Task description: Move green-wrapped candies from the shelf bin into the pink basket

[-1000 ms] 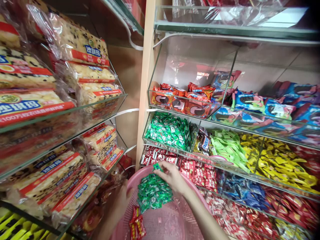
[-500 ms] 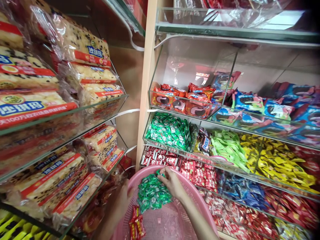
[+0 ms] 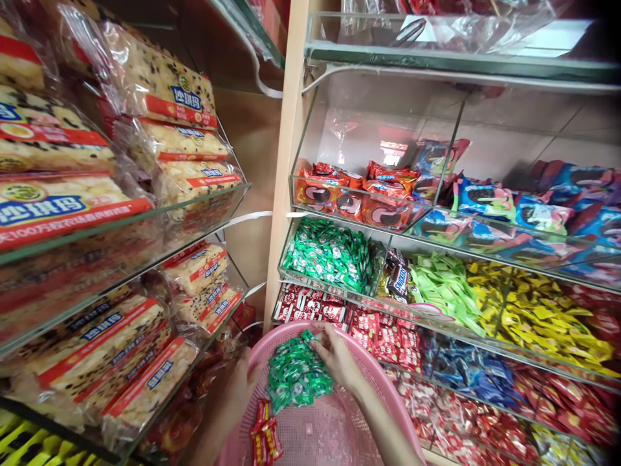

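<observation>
A pink plastic basket (image 3: 407,414) with perforated walls is in front of me at the lower middle. Inside it lies a heap of green-wrapped candies (image 3: 298,375), with a few red-and-yellow wrapped candies (image 3: 264,433) at its lower left. My left hand (image 3: 235,382) grips the basket's left rim; its fingers are partly hidden and blurred. Just inside the far right rim, my right hand (image 3: 337,359) is at the edge of the green heap. Its thumb and fingers are apart, and I see nothing held between them.
A clear shelf bin (image 3: 330,255) of the same green candies stands behind the basket. To its right are bins of Snickers (image 3: 398,279), light green packets (image 3: 444,285) and yellow packets (image 3: 548,317). Glass shelves with packaged pastries (image 3: 179,97) flank the left. A wooden post (image 3: 286,129) divides the shelving.
My right thumb and fingers have parted from a pinch at a green candy, which now rests on the heap's far edge. The left hand and basket are nearly unmoved.
</observation>
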Available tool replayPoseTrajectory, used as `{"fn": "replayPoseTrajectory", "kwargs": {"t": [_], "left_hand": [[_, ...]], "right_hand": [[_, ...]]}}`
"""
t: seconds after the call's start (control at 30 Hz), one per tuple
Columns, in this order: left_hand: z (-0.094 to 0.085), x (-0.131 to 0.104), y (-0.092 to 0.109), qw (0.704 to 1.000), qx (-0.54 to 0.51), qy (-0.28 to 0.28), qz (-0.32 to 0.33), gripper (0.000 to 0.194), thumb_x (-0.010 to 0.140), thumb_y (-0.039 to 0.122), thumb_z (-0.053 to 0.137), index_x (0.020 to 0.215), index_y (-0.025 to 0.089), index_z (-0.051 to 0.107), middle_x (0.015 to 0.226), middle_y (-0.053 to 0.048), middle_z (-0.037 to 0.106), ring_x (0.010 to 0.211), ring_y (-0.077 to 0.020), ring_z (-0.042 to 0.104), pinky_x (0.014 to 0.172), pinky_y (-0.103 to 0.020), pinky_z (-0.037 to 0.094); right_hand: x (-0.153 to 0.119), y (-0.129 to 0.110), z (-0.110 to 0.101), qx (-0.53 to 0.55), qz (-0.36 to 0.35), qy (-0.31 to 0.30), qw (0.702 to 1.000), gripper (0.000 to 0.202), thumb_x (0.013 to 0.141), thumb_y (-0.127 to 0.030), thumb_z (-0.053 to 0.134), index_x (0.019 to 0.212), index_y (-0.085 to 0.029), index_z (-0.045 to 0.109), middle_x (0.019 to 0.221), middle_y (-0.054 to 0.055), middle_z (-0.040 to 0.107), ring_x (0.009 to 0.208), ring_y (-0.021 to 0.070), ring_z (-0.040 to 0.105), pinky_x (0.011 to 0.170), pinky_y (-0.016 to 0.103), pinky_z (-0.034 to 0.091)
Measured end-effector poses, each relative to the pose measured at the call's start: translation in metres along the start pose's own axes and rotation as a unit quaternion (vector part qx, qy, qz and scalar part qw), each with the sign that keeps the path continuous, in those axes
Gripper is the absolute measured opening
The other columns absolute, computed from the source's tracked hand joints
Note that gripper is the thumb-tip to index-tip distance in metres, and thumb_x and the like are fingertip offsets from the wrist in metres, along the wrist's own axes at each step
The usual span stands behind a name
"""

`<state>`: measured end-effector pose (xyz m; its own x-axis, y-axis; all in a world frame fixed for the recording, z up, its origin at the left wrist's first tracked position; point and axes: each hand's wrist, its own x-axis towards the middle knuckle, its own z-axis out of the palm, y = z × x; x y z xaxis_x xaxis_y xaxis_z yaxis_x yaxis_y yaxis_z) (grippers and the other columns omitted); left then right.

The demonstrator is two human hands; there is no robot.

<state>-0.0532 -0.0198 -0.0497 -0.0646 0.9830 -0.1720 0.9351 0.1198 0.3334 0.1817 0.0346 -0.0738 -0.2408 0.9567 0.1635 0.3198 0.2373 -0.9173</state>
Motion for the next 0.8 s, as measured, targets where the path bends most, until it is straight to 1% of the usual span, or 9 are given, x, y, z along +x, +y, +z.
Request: {"fn": "replayPoseTrajectory", "kwargs": {"t": [0.1,0.2,0.27,0.37,0.47,0.57,0.7,0.8], "left_hand": [[-0.006,-0.002,0.004,1.000,0.009,-0.001,0.002,0.037,0.095,0.035,0.034,0.113,0.015,0.058,0.102,-0.012,0.072,0.095,-0.0220,0.068,0.074,-0.028,0.045],[-0.009,-0.003,0.006,1.000,0.011,-0.009,-0.008,0.036,0.094,0.035,0.035,0.114,0.015,0.057,0.102,-0.012,0.073,0.096,-0.0215,0.068,0.074,-0.027,0.045],[-0.008,-0.002,0.006,1.000,0.014,-0.010,-0.010,0.036,0.094,0.034,0.035,0.115,0.015,0.057,0.102,-0.011,0.073,0.096,-0.0210,0.068,0.074,-0.026,0.045],[-0.005,-0.001,0.004,1.000,0.020,-0.003,-0.004,0.035,0.094,0.034,0.035,0.113,0.015,0.057,0.104,-0.011,0.072,0.096,-0.0212,0.068,0.074,-0.026,0.045],[-0.002,0.000,0.001,1.000,0.018,-0.001,0.002,0.037,0.095,0.035,0.034,0.113,0.014,0.057,0.107,-0.013,0.071,0.097,-0.0217,0.068,0.074,-0.027,0.045],[-0.001,0.001,0.000,1.000,0.015,-0.002,0.003,0.038,0.094,0.036,0.034,0.115,0.014,0.057,0.106,-0.012,0.072,0.096,-0.0214,0.068,0.075,-0.027,0.046],[0.000,0.001,-0.001,1.000,0.015,0.000,-0.002,0.039,0.094,0.037,0.034,0.117,0.015,0.056,0.109,-0.013,0.071,0.098,-0.0219,0.068,0.075,-0.027,0.046],[0.001,0.001,-0.001,1.000,0.013,0.002,-0.002,0.039,0.094,0.037,0.034,0.117,0.015,0.056,0.109,-0.013,0.071,0.098,-0.0218,0.068,0.075,-0.027,0.046]], "right_hand": [[0.000,0.001,0.000,0.005,0.002,0.007,1.000,0.035,0.088,-0.045,0.053,0.114,-0.021,0.055,0.077,0.000,0.058,0.069,0.0184,0.053,0.062,0.029,0.042],[0.003,0.001,0.000,-0.003,0.002,0.024,1.000,0.033,0.088,-0.047,0.054,0.105,-0.020,0.060,0.086,0.004,0.065,0.076,0.0206,0.059,0.069,0.032,0.046],[0.005,0.001,0.000,-0.028,-0.005,0.037,0.999,0.030,0.089,-0.047,0.053,0.098,-0.020,0.062,0.090,0.006,0.067,0.080,0.0215,0.060,0.072,0.032,0.045],[0.008,0.002,0.002,-0.059,-0.013,0.037,0.998,0.028,0.089,-0.047,0.053,0.094,-0.020,0.062,0.088,0.005,0.067,0.078,0.0209,0.059,0.070,0.031,0.044],[0.008,0.005,0.006,-0.059,-0.010,0.021,0.998,0.026,0.089,-0.046,0.053,0.090,-0.021,0.061,0.081,0.003,0.065,0.072,0.0191,0.057,0.066,0.029,0.043],[0.007,0.010,0.010,-0.066,-0.013,0.013,0.998,0.022,0.090,-0.042,0.052,0.086,-0.021,0.059,0.075,0.001,0.062,0.069,0.0176,0.055,0.063,0.027,0.041],[0.005,0.016,0.012,-0.094,-0.026,0.004,0.995,0.016,0.089,-0.035,0.052,0.083,-0.021,0.059,0.074,0.000,0.060,0.070,0.0174,0.054,0.064,0.026,0.040],[0.005,0.015,0.013,-0.102,-0.028,0.003,0.994,0.013,0.088,-0.031,0.053,0.083,-0.021,0.060,0.078,0.001,0.062,0.074,0.0184,0.056,0.067,0.027,0.042]]}}
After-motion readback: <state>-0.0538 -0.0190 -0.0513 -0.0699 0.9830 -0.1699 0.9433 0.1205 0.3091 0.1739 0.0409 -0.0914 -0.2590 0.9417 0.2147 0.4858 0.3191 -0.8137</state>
